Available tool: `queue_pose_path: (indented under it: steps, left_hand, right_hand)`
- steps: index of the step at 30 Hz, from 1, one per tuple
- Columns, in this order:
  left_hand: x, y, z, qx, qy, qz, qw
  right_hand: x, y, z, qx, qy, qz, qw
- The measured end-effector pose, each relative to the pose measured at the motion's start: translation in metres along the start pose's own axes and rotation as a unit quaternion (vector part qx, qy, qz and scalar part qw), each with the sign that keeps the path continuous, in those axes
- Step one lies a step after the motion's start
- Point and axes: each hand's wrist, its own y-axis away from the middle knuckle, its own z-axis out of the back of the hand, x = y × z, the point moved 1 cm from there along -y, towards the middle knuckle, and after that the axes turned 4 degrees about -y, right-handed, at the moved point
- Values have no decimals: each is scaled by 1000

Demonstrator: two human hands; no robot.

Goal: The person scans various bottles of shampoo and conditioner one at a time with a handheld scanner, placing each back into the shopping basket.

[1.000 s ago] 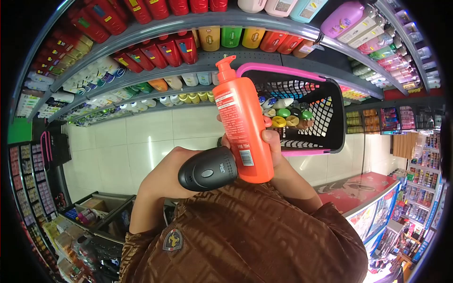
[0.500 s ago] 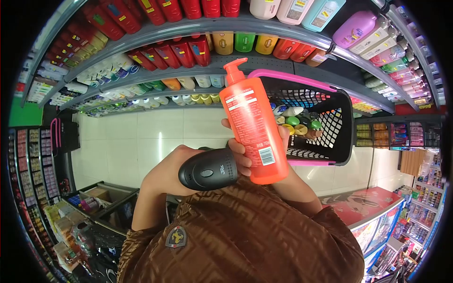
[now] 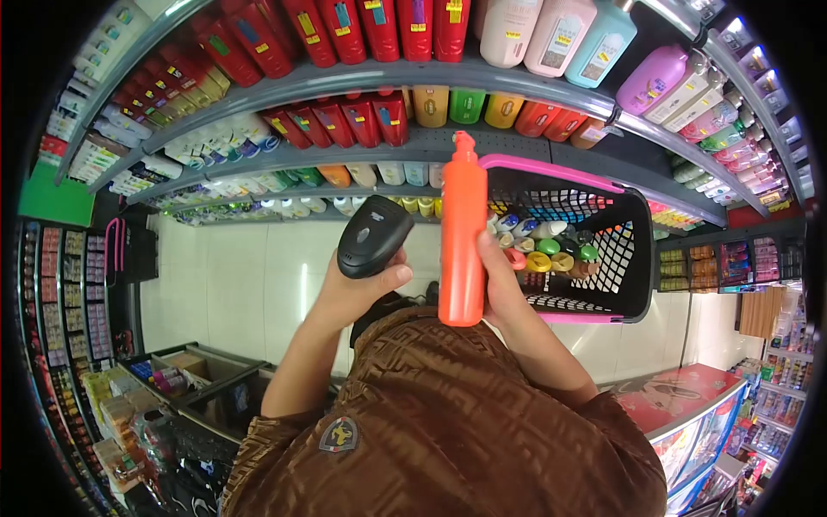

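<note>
My left hand [image 3: 351, 291] is wrapped around the handle of a black barcode scanner [image 3: 376, 236], its thumb visible below the scanner's head. An orange-red pump bottle [image 3: 463, 243] is in my right hand [image 3: 505, 291], gripped from the right side. The bottle's narrow side faces me and its pump is at the top; the fingers behind it are mostly hidden. Scanner and bottle are apart. Just right of the bottle, a black shopping basket [image 3: 639, 250] with pink edges holds several bottles with white, green, yellow and blue tops.
Ahead, curved grey shelves [image 3: 517, 79] carry rows of bottles, among them red bottles [image 3: 379, 33]. To the lower right is a red-topped cabinet [image 3: 689, 392]. A dark open case [image 3: 202, 379] stands at lower left, and pale floor tiles [image 3: 258, 267] lie between.
The bottle has turned from its barcode label to its narrow side. My left hand has moved the scanner up and tilted it, apart from the bottle. The view has shifted slightly.
</note>
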Motion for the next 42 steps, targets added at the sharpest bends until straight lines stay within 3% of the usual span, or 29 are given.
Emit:
queue_pose_path:
  steps: [1, 3, 5, 9, 13, 15, 21, 25, 31, 34, 42]
  left_hand:
    - [6, -3, -4, 3, -4, -10, 1000]
    - [9, -4, -18, -72, 138, -25, 988]
    - [13, -9, -22, -56, 160, -65, 983]
    - [9, -13, -14, -81, 126, -53, 987]
    - [10, -19, 2, -82, 118, -99, 985]
    - [5, -16, 15, -84, 138, -68, 985]
    - [28, -12, 63, -16, 213, -61, 975]
    - [11, -6, 90, 22, 169, -92, 981]
    - [-7, -3, 127, 76, 90, -83, 990]
    - [-8, -7, 142, 102, 84, -74, 988]
    - [-12, -18, 180, 139, 136, -62, 979]
  right_hand:
    - [2, -3, -6, -58, 90, 43, 993]
    - [1, -7, -16, -58, 76, 56, 994]
    - [-4, -15, -28, -69, 232, 163, 956]
    - [-2, -22, -56, -47, 250, 205, 945]
    - [-8, -31, -65, -50, 314, 202, 926]
    - [-15, -32, -67, -39, 328, 204, 922]
    - [-13, -41, -84, -41, 285, 106, 952]
    - [-20, -54, -103, 3, 262, 128, 957]
    - [-48, -65, -129, -11, 253, 128, 959]
    - [-61, -68, -140, -63, 242, 135, 959]
    - [-42, -90, -158, -64, 318, 154, 933]
